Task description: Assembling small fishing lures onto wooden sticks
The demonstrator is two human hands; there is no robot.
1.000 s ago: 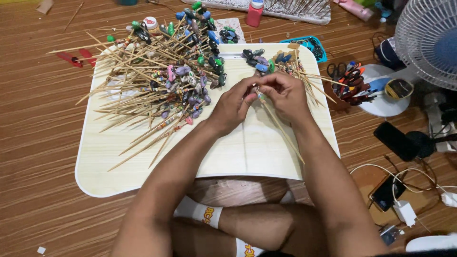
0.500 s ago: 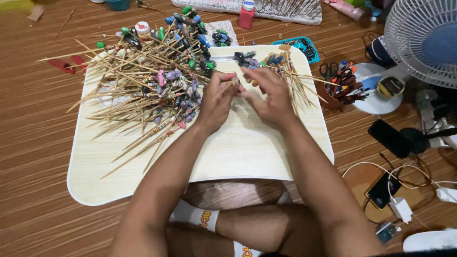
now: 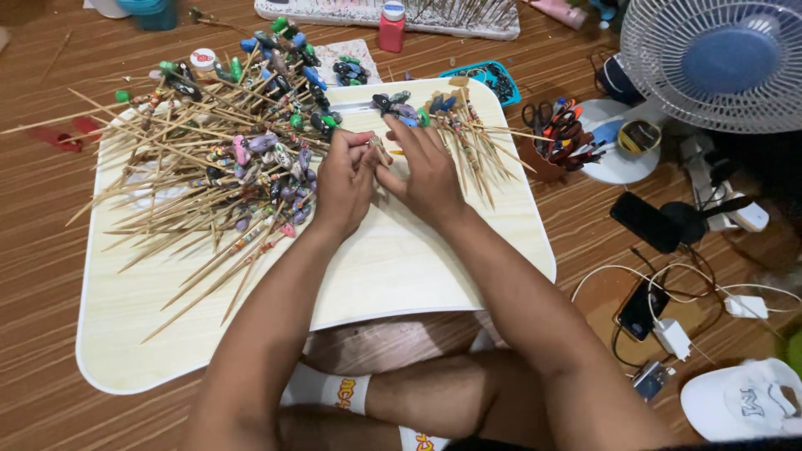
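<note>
Left hand [image 3: 342, 179] and right hand [image 3: 426, 171] side by side over the pale lap tray [image 3: 393, 267], fingertips meeting, pinched together on a thin bamboo stick [image 3: 380, 153] held between them. Just left of the fingers, a big heap of bead-tipped sticks [image 3: 225, 167]; just right, a smaller bundle [image 3: 468, 138]. Farther right, well apart, a cup of scissors and pens [image 3: 561, 134] and a fan [image 3: 710, 58].

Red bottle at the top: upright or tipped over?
Upright. The red bottle stands on the wooden floor with its white cap on top, beside the white rack of sticks.
</note>
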